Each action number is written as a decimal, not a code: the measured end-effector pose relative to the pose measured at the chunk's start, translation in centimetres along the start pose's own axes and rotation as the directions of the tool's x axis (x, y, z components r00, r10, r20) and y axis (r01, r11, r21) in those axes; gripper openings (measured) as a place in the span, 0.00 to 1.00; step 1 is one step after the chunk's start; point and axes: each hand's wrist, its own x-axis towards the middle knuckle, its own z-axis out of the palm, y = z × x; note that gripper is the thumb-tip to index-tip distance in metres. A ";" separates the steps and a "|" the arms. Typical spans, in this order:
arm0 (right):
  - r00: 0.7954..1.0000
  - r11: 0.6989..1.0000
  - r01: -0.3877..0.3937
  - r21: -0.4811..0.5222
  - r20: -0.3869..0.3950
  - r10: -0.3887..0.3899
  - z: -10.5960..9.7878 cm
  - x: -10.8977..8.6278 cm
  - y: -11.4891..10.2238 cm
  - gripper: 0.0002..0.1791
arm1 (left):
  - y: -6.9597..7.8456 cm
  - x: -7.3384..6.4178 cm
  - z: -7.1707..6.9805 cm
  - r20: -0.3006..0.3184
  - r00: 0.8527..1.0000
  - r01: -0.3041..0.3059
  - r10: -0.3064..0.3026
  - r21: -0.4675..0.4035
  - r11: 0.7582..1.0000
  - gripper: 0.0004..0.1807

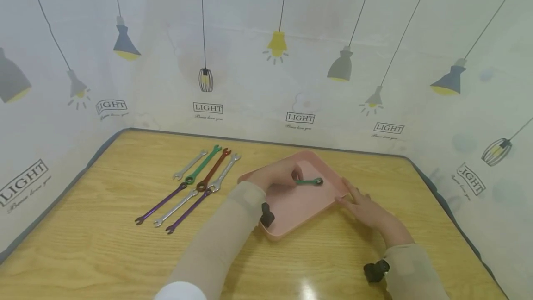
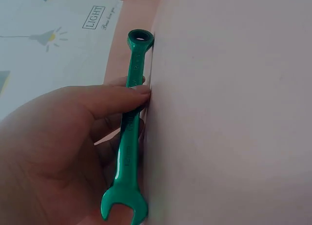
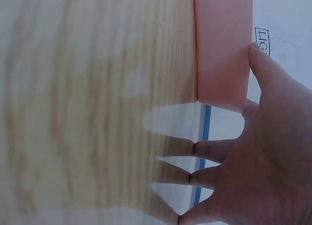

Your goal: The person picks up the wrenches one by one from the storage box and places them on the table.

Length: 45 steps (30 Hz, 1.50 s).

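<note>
My left hand is over the pink tray and pinches a green combination wrench between thumb and fingers at mid-shaft. The wrench lies close along the tray floor, its ring end toward the tray's right side and its open end nearer the wrist. My right hand is at the tray's right corner, fingers spread and straight. Its thumb rests against the rim, one finger is beside the corner, and the other fingertips touch the table, as the right wrist view shows.
Left of the tray, several wrenches lie in two slanted rows on the wooden table. The far row has a red wrench and another green wrench; the near row includes a purple wrench. A lamp-printed curtain borders the table.
</note>
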 end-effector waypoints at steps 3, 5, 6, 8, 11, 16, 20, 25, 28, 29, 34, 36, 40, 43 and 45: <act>1.000 1.000 0.001 0.006 0.007 -0.001 0.0 0.1 -0.2 0.44 | -0.3 0.3 0.0 -0.002 1.000 -0.022 0.022 0.006 1.000 0.12; 1.000 1.000 -0.001 0.004 0.009 0.001 -0.1 0.2 -0.3 0.44 | -0.3 0.3 -0.1 -0.004 1.000 -0.017 0.017 0.001 1.000 0.12; 1.000 1.000 -0.001 0.002 0.008 0.001 0.0 0.3 -0.3 0.44 | -0.3 0.3 -0.2 -0.006 1.000 -0.008 0.008 -0.012 1.000 0.12; 1.000 1.000 0.000 0.000 0.009 0.000 0.0 0.4 -0.4 0.44 | -0.2 0.2 -0.3 -0.016 1.000 0.011 -0.012 -0.038 0.999 0.12; 1.000 1.000 0.006 -0.005 0.007 -0.006 0.1 0.5 -0.3 0.44 | 0.1 0.0 -0.4 -0.043 0.997 0.053 -0.057 -0.087 0.995 0.13; 1.000 1.000 0.012 -0.012 0.017 -0.012 0.1 0.7 -0.3 0.44 | 0.8 -0.3 -0.8 -0.079 0.992 0.084 -0.095 -0.136 0.987 0.13; 1.000 1.000 0.016 -0.013 0.018 -0.016 0.1 0.6 -0.4 0.45 | 1.9 -1.0 -1.8 -0.079 0.992 0.078 -0.094 -0.181 0.980 0.12; 0.999 1.000 0.030 -0.001 0.017 -0.030 0.0 0.5 -0.3 0.45 | 3.4 -1.9 -3.3 -0.069 0.990 0.106 -0.124 -0.226 0.968 0.11; 0.999 1.000 0.029 -0.001 0.016 -0.029 0.0 0.6 -0.1 0.45 | 4.1 -2.4 -4.1 -0.090 0.986 0.116 -0.139 -0.226 0.967 0.11; 1.000 1.000 0.029 -0.002 0.014 -0.029 0.0 0.6 0.0 0.45 | 4.3 -2.6 -4.4 -0.102 0.985 0.115 -0.140 -0.225 0.968 0.11; 1.000 1.000 0.022 0.011 0.013 -0.023 0.0 0.5 0.2 0.44 | 5.1 -4.0 -5.6 -0.141 0.973 0.142 -0.181 -0.249 0.958 0.12; 1.000 1.000 0.024 0.018 0.014 -0.025 0.0 0.4 0.2 0.44 | 5.2 -4.7 -6.1 -0.147 0.971 0.146 -0.187 -0.251 0.957 0.13; 1.000 0.999 0.027 0.021 0.013 -0.027 -0.1 0.2 0.3 0.45 | 4.9 -6.3 -6.8 -0.158 0.967 0.157 -0.202 -0.255 0.954 0.13; 0.999 0.999 0.031 0.015 0.015 -0.032 -0.1 0.1 0.3 0.45 | 4.6 -7.7 -7.2 -0.164 0.962 0.177 -0.221 -0.247 0.953 0.13; 0.999 0.999 0.038 0.008 0.017 -0.038 -0.1 0.1 0.3 0.45 | 4.2 -8.7 -7.5 -0.163 0.960 0.184 -0.226 -0.236 0.954 0.13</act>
